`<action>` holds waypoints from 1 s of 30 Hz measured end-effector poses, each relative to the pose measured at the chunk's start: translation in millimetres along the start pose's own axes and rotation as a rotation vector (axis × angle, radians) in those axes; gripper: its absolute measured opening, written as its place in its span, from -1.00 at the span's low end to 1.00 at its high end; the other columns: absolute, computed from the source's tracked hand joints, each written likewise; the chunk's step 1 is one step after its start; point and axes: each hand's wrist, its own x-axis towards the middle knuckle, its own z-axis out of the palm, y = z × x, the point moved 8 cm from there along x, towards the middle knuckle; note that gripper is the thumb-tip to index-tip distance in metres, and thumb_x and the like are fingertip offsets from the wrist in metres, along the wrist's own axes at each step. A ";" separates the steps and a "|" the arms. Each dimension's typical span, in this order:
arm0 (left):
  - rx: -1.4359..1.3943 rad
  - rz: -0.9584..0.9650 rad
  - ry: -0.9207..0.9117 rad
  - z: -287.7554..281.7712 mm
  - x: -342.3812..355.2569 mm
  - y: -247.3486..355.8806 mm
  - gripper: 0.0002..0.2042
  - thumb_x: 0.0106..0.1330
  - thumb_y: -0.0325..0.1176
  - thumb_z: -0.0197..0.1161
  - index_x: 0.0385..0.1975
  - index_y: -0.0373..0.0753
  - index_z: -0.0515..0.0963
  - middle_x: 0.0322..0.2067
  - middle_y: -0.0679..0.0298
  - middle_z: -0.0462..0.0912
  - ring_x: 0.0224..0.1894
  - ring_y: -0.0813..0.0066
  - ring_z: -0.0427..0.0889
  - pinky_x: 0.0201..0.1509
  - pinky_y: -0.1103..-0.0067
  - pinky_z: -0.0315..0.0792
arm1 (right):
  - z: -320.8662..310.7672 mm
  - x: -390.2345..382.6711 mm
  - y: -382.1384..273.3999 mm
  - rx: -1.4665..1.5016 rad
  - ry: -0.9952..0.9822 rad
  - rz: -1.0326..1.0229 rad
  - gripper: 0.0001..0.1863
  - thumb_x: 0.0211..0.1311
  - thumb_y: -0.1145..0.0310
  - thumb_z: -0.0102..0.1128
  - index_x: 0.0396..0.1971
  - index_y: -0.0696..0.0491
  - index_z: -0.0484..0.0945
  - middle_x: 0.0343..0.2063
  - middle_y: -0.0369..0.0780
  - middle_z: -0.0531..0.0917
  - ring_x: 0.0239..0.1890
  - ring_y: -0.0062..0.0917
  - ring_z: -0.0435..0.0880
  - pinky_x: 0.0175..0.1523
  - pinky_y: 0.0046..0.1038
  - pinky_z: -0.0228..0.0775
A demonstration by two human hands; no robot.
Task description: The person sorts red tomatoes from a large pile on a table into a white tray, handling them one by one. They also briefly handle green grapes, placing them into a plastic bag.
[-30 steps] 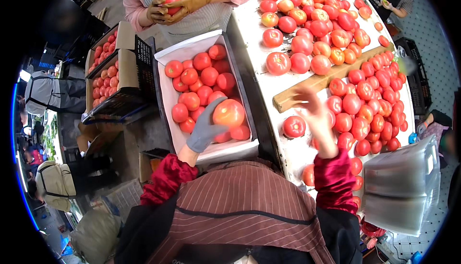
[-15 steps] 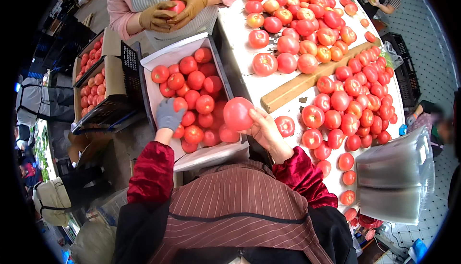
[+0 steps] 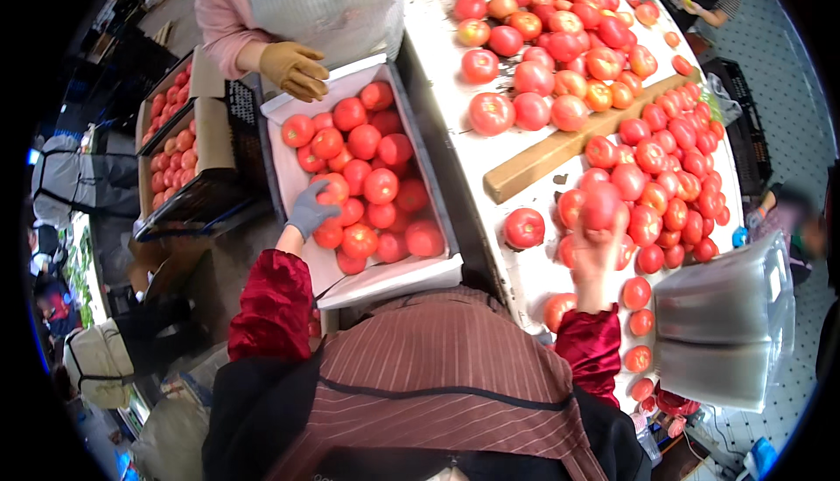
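Note:
My left hand [image 3: 309, 212], in a grey glove, rests at the left side of a paper-lined crate [image 3: 444, 273], its curled fingers around a red tomato [image 3: 333, 187]. Several more tomatoes fill the crate around it. My bare right hand [image 3: 597, 258], blurred by motion, is over the white table [image 3: 512, 275] with a red tomato [image 3: 602, 205] at its fingertips. That tomato is at the near left edge of a heap of tomatoes [image 3: 650, 156]. A single tomato [image 3: 524, 228] lies to the left of my right hand.
A wooden bar [image 3: 560, 149] separates this heap from a farther pile of tomatoes [image 3: 560, 48]. Across the crate, a co-worker's gloved hand [image 3: 295, 70] hangs near its far edge. Clear plastic packaging [image 3: 717, 324] is stacked at right. Crates of tomatoes [image 3: 188, 153] stand at left.
My right hand has carried a tomato from above the crate rightward to the table heap. My left hand has stayed nearly in place. The co-worker's hands have parted, one reaching toward the far pile.

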 end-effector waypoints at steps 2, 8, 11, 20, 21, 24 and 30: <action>-0.717 0.020 -0.190 18.0 -17.1 29.6 -0.49 0.04 -0.40 0.24 0.08 -0.24 0.40 -0.04 0.15 0.47 0.01 0.36 0.46 0.07 0.53 0.41 | -57.8 25.7 -49.2 0.111 0.144 -0.221 -0.36 0.16 0.04 0.19 0.09 0.20 0.31 0.00 -0.06 0.49 0.05 -0.26 0.49 0.18 -0.19 0.39; -1.428 -0.034 -0.431 68.2 -68.1 138.1 -0.51 0.23 -0.27 0.12 0.15 -0.28 0.29 0.05 0.11 0.37 0.11 0.27 0.39 0.17 0.42 0.37 | -52.4 38.7 -109.5 0.173 0.065 -0.507 -0.41 0.30 0.12 -0.01 0.19 0.18 0.19 0.13 -0.10 0.41 0.11 -0.36 0.44 0.26 -0.37 0.26; -1.294 0.165 -0.423 76.0 -82.4 178.1 -0.51 0.27 -0.23 0.07 0.16 -0.31 0.26 0.06 0.09 0.36 0.13 0.21 0.36 0.21 0.36 0.33 | 6.6 27.5 -71.3 -0.081 -0.072 -0.436 -0.50 0.31 0.19 -0.02 0.14 0.18 0.27 0.04 -0.13 0.49 0.04 -0.40 0.50 0.16 -0.41 0.31; -0.575 0.417 -0.246 82.7 -94.9 230.6 -0.34 0.00 -0.36 0.38 0.15 -0.30 0.28 0.05 0.20 0.40 0.10 0.46 0.38 0.17 0.54 0.32 | 182.6 -124.6 88.0 -1.264 -1.055 -0.820 -0.26 -0.28 0.44 0.47 0.06 0.09 0.39 0.10 -0.05 0.33 0.17 -0.20 0.32 0.19 -0.27 0.25; -0.605 0.410 -0.265 84.5 -97.7 231.4 -0.40 0.10 -0.34 0.34 0.15 -0.33 0.28 0.06 0.19 0.39 0.10 0.47 0.39 0.16 0.55 0.32 | 173.1 -116.3 95.2 -1.282 -1.004 -0.865 -0.29 -0.22 0.46 0.46 0.06 0.15 0.38 0.13 -0.10 0.31 0.15 -0.24 0.36 0.15 -0.30 0.30; -0.651 0.378 -0.325 88.2 -89.4 224.9 -0.46 0.22 -0.34 0.24 0.17 -0.35 0.25 0.07 0.17 0.40 0.09 0.45 0.40 0.15 0.53 0.35 | 144.2 -81.4 99.0 -0.684 -0.746 -0.142 -0.41 -0.06 0.50 0.37 0.05 0.19 0.39 0.09 -0.16 0.39 0.09 -0.32 0.45 0.10 -0.35 0.38; -0.052 0.279 -0.213 137.8 -45.1 126.0 -0.60 0.21 -0.30 0.21 0.00 -0.36 0.41 -0.13 0.09 0.56 -0.13 0.34 0.57 -0.05 0.52 0.46 | 97.4 -48.8 129.5 0.014 -0.498 0.558 -0.38 0.32 -0.05 -0.08 0.18 0.12 0.23 -0.02 0.01 0.49 -0.09 -0.19 0.61 -0.10 -0.37 0.58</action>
